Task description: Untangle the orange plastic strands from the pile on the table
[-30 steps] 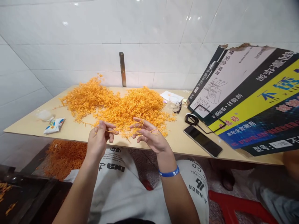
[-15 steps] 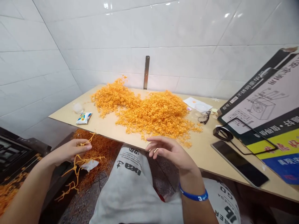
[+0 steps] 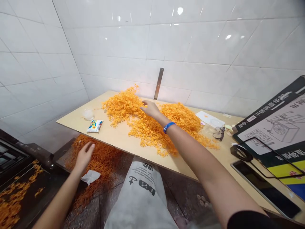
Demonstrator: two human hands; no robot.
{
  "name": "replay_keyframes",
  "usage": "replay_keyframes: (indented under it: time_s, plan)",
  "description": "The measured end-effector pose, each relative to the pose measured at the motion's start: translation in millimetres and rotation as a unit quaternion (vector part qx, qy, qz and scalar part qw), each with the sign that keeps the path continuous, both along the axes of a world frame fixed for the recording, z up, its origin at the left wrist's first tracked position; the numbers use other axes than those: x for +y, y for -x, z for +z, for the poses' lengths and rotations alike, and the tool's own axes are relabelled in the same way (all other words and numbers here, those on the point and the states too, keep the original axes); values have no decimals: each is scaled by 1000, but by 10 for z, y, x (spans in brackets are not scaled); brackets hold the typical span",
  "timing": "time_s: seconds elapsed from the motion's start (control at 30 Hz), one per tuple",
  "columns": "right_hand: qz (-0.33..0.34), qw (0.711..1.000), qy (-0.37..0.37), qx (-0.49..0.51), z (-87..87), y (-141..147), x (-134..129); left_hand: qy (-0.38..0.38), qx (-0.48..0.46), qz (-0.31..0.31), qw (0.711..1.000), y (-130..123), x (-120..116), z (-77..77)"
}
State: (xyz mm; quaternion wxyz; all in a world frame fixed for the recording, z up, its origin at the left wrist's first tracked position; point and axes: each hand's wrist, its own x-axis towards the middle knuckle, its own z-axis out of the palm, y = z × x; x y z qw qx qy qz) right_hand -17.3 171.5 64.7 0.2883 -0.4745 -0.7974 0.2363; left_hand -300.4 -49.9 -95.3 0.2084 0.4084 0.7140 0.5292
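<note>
A heap of bright orange flowery sprigs lies across the table. My right hand reaches over the heap's left part with its fingers apart and bent, and no sprig shows in it. The fingertips are close to the sprigs; whether they touch I cannot tell. Below the table's front left edge, my left hand hangs with nothing visible in it, its fingers partly turned away. Beneath it is a darker mass of thin orange stems on the floor. A white tissue-like scrap lies on those stems.
On the table are a small snack packet, a whitish cup, eyeglasses, a phone and a black-framed stand. A printed box leans at right. Loose orange bits cover a dark surface at lower left.
My right hand has moved forward from the table's front edge to over the heap. The branched orange stem has left my left hand. The view has shifted slightly.
</note>
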Motion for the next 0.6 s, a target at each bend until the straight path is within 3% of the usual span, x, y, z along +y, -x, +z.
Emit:
replay_keyframes:
  time_s: [0.07, 0.13, 0.27, 0.33, 0.4, 0.47, 0.6]
  plan:
    - [-2, 999, -4, -53, -2, 203, 234, 8, 1, -2, 1000, -232, 55, 63]
    - [-2, 995, -8, -100, 17, 349, 405, 52, 62, 8, 997, -388, 82, 239]
    - [-7, 990, -36, -136, 237, 517, 688, 205, 325, -26, 923, -432, 144, 764]
    - [-15, 991, -50, -126, 406, 560, 810, 173, 374, -44, 910, -439, 318, 1017]
    - [-24, 992, -55, -107, 551, 584, 898, 67, 387, -68, 917, -505, 667, 1227]
    - [-29, 995, -47, -86, 636, 596, 936, 0, 403, -118, 908, -608, 1166, 1375]
    - [-29, 998, -1, -54, 619, 611, 892, 44, 431, -175, 884, -736, 2170, 1438]
